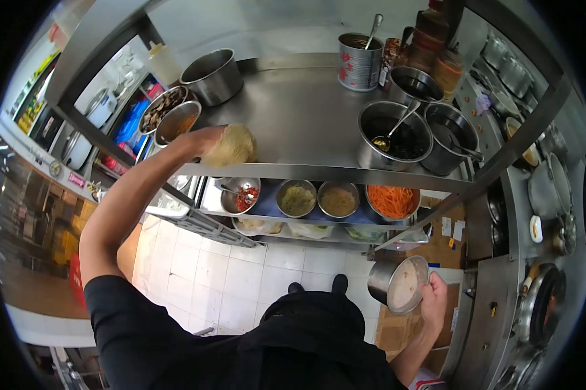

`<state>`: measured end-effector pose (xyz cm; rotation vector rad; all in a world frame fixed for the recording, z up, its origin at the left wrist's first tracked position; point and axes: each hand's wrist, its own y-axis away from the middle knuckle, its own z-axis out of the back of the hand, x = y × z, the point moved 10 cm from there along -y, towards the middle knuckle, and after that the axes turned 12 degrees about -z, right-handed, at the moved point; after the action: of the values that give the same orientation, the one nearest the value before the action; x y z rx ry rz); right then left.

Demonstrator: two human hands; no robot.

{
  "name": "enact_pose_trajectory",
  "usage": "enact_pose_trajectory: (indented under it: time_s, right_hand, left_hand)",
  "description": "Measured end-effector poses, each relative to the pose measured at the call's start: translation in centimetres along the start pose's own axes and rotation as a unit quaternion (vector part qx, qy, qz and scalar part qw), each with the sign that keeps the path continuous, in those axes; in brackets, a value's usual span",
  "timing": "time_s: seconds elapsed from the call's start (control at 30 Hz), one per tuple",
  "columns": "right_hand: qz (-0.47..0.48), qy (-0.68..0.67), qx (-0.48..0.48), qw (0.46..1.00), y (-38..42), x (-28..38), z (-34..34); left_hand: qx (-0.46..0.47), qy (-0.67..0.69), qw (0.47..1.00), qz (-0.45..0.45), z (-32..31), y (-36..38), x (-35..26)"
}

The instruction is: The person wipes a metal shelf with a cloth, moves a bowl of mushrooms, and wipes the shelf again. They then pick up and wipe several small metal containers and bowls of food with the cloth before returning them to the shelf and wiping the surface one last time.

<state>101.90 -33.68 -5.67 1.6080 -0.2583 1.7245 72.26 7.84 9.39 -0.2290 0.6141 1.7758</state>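
My left hand reaches forward over the steel shelf and is closed on a wadded, yellowish-beige cloth. The cloth touches the front left part of the shelf top. Low on the right, my right hand grips the edge of a tilted steel pot, clear of the shelf. Inside it is a pale, creamy liquid with small lumps. Whether my fingers hold a handle or the rim is hidden. Beside my left wrist stands a small steel bowl of brown sauce.
An open steel pot stands at the back left. On the right are a tin can with a spoon and a dark-filled pot with a ladle. Below, bowls hold chopped chillies and shredded carrot. A stove side lines the right.
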Motion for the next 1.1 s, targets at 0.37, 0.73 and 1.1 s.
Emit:
enact_pose_trajectory:
  time_s: [0.37, 0.73, 1.1]
  right_hand:
    - [-0.029, 0.067, 0.123, 0.990, -5.2, -4.1, -0.1]
    - [0.006, 0.092, 0.197, 0.976, -9.2, -0.8, -2.0]
    - [0.019, 0.104, 0.229, 0.968, -5.6, -0.2, -4.1]
  left_hand:
    - [-0.007, -0.088, 0.965, 0.247, 6.0, 7.5, -0.6]
    - [-0.320, 0.445, 0.809, 0.213, -22.8, 23.8, -5.0]
    - [-0.631, 0.580, 0.508, 0.087, -31.1, 28.1, -0.9]
